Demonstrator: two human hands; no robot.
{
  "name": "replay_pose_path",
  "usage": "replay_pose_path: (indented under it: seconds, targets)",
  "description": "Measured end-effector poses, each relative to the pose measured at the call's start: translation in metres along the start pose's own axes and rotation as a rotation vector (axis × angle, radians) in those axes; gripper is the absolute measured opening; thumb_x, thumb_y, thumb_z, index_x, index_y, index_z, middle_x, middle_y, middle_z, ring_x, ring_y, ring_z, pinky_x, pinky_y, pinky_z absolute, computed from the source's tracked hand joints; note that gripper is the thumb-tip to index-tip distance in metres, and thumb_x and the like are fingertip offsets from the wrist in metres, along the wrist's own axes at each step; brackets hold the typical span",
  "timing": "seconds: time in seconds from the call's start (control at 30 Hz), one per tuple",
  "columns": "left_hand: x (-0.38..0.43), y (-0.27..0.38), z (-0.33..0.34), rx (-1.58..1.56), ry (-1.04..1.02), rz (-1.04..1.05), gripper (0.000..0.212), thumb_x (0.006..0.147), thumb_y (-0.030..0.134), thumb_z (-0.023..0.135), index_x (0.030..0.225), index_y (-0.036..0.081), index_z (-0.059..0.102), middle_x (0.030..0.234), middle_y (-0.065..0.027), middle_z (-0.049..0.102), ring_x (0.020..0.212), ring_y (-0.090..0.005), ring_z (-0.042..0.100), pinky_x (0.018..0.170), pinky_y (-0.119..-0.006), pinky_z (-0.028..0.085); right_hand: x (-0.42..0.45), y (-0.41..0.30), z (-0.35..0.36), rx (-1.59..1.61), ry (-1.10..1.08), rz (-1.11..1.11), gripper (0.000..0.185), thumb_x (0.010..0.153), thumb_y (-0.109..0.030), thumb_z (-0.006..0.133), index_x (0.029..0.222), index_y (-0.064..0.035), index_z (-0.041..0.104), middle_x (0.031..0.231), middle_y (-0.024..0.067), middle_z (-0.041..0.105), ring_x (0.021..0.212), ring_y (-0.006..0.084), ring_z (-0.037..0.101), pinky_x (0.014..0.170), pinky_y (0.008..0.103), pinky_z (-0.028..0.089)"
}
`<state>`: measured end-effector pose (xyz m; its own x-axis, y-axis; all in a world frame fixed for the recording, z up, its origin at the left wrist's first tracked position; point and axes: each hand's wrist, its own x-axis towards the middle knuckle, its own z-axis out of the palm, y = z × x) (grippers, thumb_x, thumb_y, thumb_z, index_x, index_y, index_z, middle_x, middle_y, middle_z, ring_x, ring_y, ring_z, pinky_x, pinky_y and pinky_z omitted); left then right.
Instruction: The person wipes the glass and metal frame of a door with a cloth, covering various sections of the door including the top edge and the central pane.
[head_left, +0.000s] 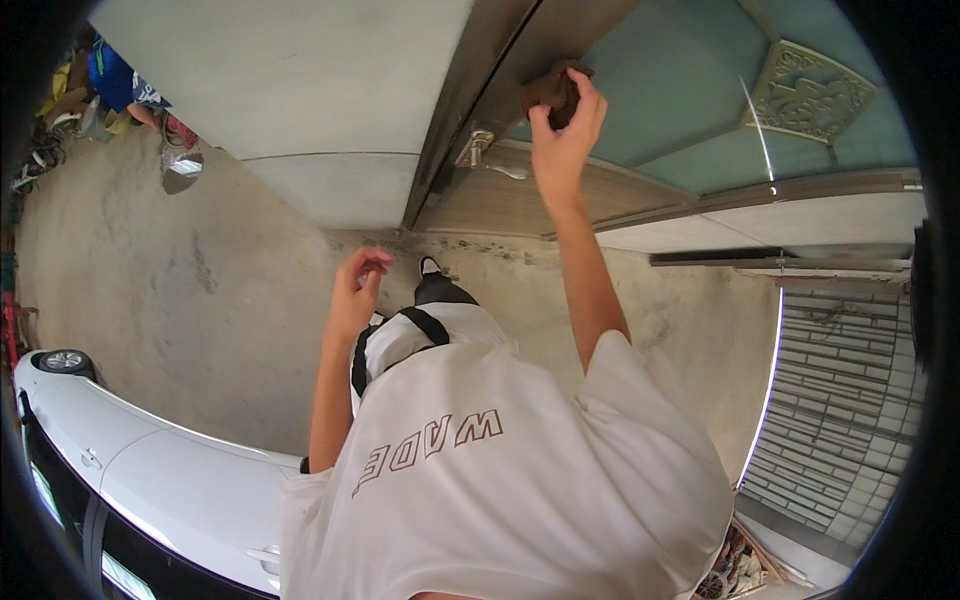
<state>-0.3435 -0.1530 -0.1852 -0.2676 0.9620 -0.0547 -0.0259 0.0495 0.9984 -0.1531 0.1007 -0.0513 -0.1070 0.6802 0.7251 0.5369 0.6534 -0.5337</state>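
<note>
My right hand (568, 131) grips a brown cloth (547, 91), crumpled between thumb and fingers. The cloth lies against the brown frame of a door, at the edge of its frosted glass panel (675, 67). Just below that hand, to its left, a silver lever handle (474, 148) juts from the frame. Lower and further left, my left hand (358, 289) hangs in the air before the light wall, apart from everything. Its fingers are loosely curled, and I see nothing in them.
A white car (172, 480) stands at the lower left on the concrete floor (247, 315). Beyond the wall corner, a partly hidden person in blue (112, 71) is near assorted clutter. A wooden crate (757, 551) of odds and ends sits at the lower right.
</note>
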Motion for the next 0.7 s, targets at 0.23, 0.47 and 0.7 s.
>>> replay_pose_path:
  seconds: [0.23, 0.47, 0.7]
  targets:
    - [-0.043, -0.035, -0.046, -0.139, 0.179, 0.004, 0.021, 0.089, -0.006, 0.045, 0.102, -0.002, 0.059, 0.097, -0.0076, 0.064, 0.089, -0.0160, 0.060, 0.085, -0.029, 0.049, -0.067, -0.016, 0.101, 0.021, 0.061, -0.100, 0.049, 0.069, 0.007, 0.069, 0.114, -0.0108, 0.063, 0.124, 0.0169, 0.043, 0.117, 0.0383, 0.039, 0.099, 0.0458, 0.037]
    - [-0.043, -0.020, -0.056, -0.082, 0.081, 0.019, 0.018, 0.091, -0.005, 0.045, 0.103, -0.002, 0.059, 0.096, -0.0078, 0.064, 0.089, -0.0155, 0.059, 0.083, -0.029, 0.049, -0.131, 0.016, 0.118, -0.031, -0.391, -0.039, 0.041, 0.071, 0.007, 0.071, 0.107, -0.0124, 0.063, 0.121, 0.0137, 0.045, 0.117, 0.0358, 0.043, 0.094, 0.0428, 0.044]
    - [-0.061, -0.033, -0.066, -0.092, 0.122, 0.002, 0.017, 0.092, -0.004, 0.046, 0.101, -0.001, 0.059, 0.097, -0.0075, 0.064, 0.089, -0.0155, 0.060, 0.083, -0.029, 0.049, -0.047, 0.003, 0.028, 0.080, 0.224, 0.036, 0.043, 0.067, 0.011, 0.063, 0.104, -0.0093, 0.060, 0.117, 0.0171, 0.048, 0.113, 0.0382, 0.046, 0.095, 0.0440, 0.041]
